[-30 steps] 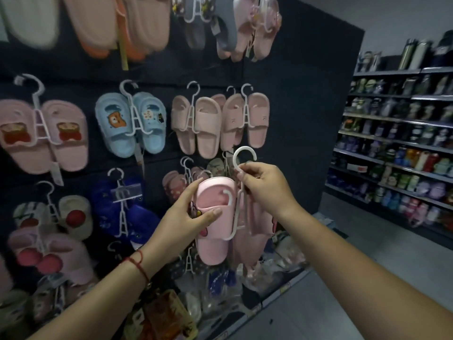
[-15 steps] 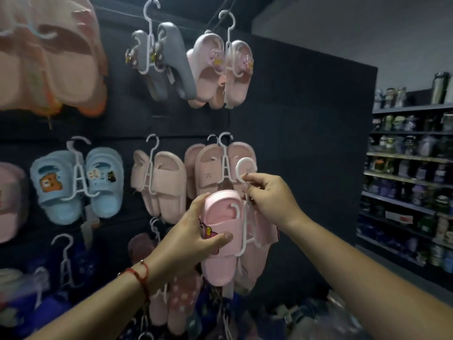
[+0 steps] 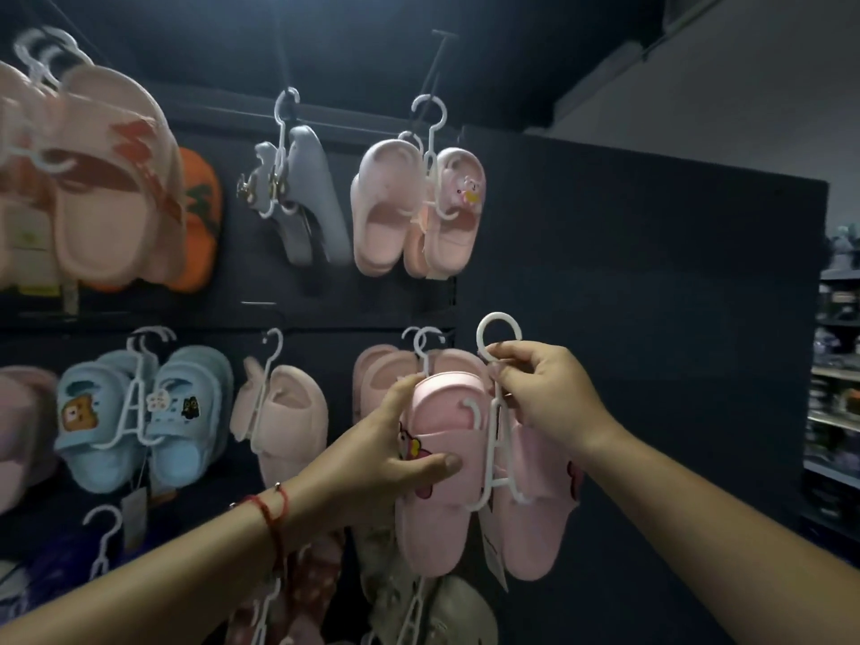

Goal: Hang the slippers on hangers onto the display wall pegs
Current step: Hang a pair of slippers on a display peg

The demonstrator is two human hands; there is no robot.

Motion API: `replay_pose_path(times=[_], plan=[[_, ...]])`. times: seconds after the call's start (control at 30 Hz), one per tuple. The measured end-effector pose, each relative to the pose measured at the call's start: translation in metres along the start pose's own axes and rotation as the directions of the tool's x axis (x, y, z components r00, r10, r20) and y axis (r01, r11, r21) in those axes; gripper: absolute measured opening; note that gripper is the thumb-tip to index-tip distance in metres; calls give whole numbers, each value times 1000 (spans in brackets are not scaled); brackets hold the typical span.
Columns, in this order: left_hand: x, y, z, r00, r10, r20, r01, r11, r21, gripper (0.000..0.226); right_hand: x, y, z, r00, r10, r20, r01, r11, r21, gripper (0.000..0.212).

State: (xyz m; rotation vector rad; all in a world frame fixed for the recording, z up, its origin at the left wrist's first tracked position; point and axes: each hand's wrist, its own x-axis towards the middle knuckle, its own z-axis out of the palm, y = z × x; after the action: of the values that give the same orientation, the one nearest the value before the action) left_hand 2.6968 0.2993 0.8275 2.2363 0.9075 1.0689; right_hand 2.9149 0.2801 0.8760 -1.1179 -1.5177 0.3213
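A pair of pink slippers (image 3: 437,528) hangs on a white plastic hanger (image 3: 495,439) that I hold up in front of the dark display wall (image 3: 628,295). My left hand (image 3: 395,449) grips the left slipper across its strap. My right hand (image 3: 544,393) pinches the hanger's neck just below its round hook (image 3: 497,332). The hook is free in the air, to the right of a hung pink pair (image 3: 372,384). Two black pegs (image 3: 437,62) stick out near the top of the wall, with hangers on them.
The wall carries several hung pairs: pink ones (image 3: 414,211), a grey pair (image 3: 302,197), blue ones with bear charms (image 3: 139,412), peach and orange ones at the left (image 3: 107,179). Store shelves (image 3: 837,402) stand at the far right. The wall's right panel is bare.
The view has tilted upward, showing the top row and pegs. Both hands keep the same grip on the pink slippers and hanger, which sit higher against the wall than a second ago.
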Motion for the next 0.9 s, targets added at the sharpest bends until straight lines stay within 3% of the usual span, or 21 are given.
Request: replay_pose_path(times=[0.2, 0.43, 0.63, 0.9], plan=[[17, 24, -36, 987, 14, -161, -16, 1000, -13, 99, 31, -51, 0, 1000, -24, 1, 24, 984, 177, 17], [-21, 26, -83, 990, -63, -126, 47, 991, -127, 92, 27, -85, 37, 988, -95, 118, 70, 978, 198, 14], [-100, -6, -129, 964, -190, -185, 165, 976, -142, 101, 6, -102, 117, 951, -168, 259, 100, 961, 258, 14], [-274, -41, -214, 891, -318, -324, 359, 931, 73, 100, -88, -153, 271, 886, -186, 424, 7, 921, 390, 13]])
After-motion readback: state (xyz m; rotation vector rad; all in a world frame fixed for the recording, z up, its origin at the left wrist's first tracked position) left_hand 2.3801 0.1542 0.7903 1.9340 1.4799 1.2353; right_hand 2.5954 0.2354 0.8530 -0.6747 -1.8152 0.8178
